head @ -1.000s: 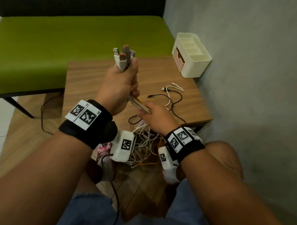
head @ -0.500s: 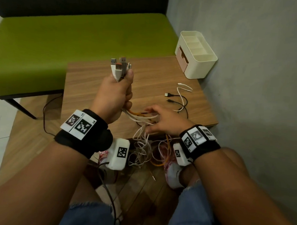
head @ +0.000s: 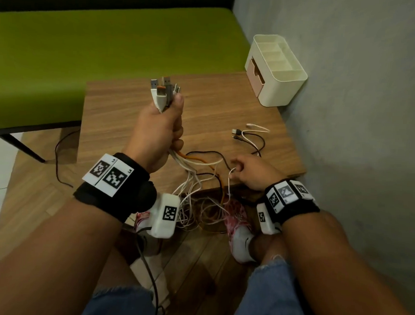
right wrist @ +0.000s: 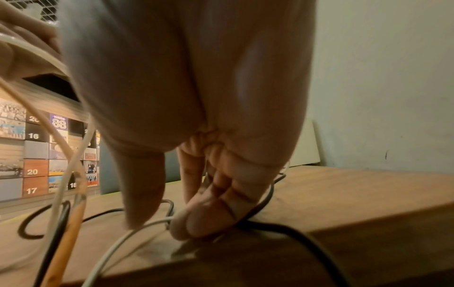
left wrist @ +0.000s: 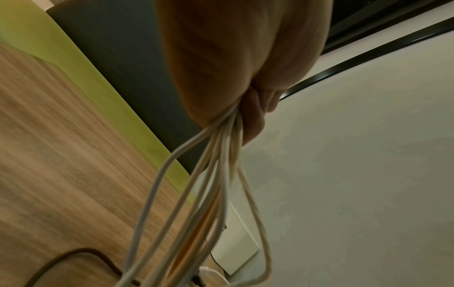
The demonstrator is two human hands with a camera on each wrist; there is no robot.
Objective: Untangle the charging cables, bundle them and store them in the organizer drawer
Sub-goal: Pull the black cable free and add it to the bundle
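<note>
While the charging cables (head: pixel 192 166) are hanging as 1 loose fan from the fist above the table (head: pixel 122 120), their connector ends (head: pixel 163 90) are pointing upward and their long axes are running down and toward the person, over the near table edge into a tangle near the floor. The left hand (head: pixel 155 133) is gripping this bundle tightly, fingers curled fully around it, as the left wrist view confirms. To its right, and lower, the right hand (head: pixel 253 173) is resting on the tabletop with fingers curled down, pinching a white strand (right wrist: pixel 137 227) beside a black strand (right wrist: pixel 272 227). 2 loose cable ends (head: pixel 249 135) are lying farther back on the table, nearer the right hand than the left. The organizer (head: pixel 276 72) is standing at the far right corner against the wall (head: pixel 347 92), its drawer (head: pixel 255 76) apparently closed, judged reachable first by the right hand.
</note>
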